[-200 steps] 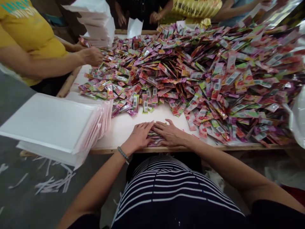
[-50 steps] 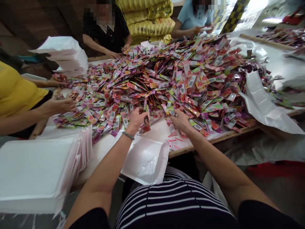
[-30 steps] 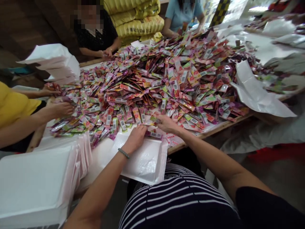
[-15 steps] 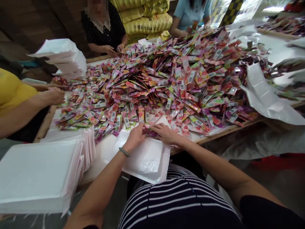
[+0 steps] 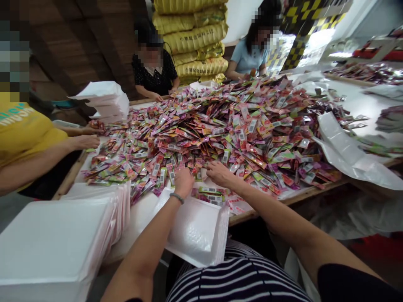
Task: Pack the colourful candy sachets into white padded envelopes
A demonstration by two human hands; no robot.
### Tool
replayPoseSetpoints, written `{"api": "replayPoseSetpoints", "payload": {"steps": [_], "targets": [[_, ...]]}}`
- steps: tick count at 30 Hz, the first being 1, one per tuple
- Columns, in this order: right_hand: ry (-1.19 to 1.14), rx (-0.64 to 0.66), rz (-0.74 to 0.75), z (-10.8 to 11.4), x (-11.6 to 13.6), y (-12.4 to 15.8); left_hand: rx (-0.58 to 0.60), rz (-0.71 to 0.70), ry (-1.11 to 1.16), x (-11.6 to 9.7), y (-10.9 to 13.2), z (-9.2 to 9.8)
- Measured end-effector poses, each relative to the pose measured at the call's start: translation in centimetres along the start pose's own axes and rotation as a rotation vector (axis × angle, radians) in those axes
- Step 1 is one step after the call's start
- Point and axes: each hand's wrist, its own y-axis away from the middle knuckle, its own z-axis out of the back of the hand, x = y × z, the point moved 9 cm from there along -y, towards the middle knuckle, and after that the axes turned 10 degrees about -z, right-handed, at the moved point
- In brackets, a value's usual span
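Note:
My left hand [image 5: 184, 183], with a green bead bracelet at the wrist, reaches into the near edge of a heap of small printed packets [image 5: 201, 126]. Its fingers are curled, and what they grip is hidden. Beside it, my right hand [image 5: 219, 173] has its fingers drawn together at the same edge; I cannot make out what is in them. Below my hands, several barcoded packets [image 5: 211, 191] lie side by side at the top edge of a white bubble mailer [image 5: 193, 226]. That mailer lies flat and overhangs the table edge towards my striped top.
A stack of white mailers [image 5: 50, 239] stands at the near left, and another stack [image 5: 105, 98] farther back. A person in yellow [image 5: 34, 142] works at the left; two others sit across the table. A white plastic sheet [image 5: 352, 155] hangs over the right edge.
Both hands have moved forward from the mailer's top edge to the heap. The packets they were handling now lie above the mailer. The view has tilted up.

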Motion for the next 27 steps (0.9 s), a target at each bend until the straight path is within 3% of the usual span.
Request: {"api": "replayPoseSetpoints", "payload": {"steps": [3,9,12,15,18,20,22,24,27], "targets": [[-0.080,-0.115,-0.123,0.6,-0.9,0.7,-0.062,0.040,-0.019,0.1,-0.7,-0.1],[-0.511,-0.311,-0.714,2.8,-7.9,3.6,-0.052,0.041,-0.036,-1.5,-3.0,-1.9],[-0.843,-0.389,-0.777,4.2,-11.2,5.1,-0.063,0.019,-0.024,-1.8,-3.4,-2.1],[-1.006,-0.298,-0.737,4.7,-12.6,6.5,-0.126,-0.024,0.044,-1.3,-3.4,-1.3],[-1.104,-0.091,-0.750,3.2,-12.0,7.7,-0.183,0.000,0.524,-0.1,-3.1,-1.5],[-1.227,-0.051,-0.787,2.0,-11.0,7.8,-0.159,0.062,0.948,0.0,-2.9,-2.9],[-1.334,-0.138,-0.823,1.2,-9.7,7.1,-0.115,0.088,1.196,-1.0,-2.7,-4.1],[-1.422,-0.250,-0.827,0.6,-8.0,5.5,-0.075,0.063,1.279,-2.7,-2.5,-4.8],[-1.579,-0.267,-0.745,-0.6,-4.7,2.2,-0.026,0.046,1.519,-5.2,-1.9,-5.5]]}}
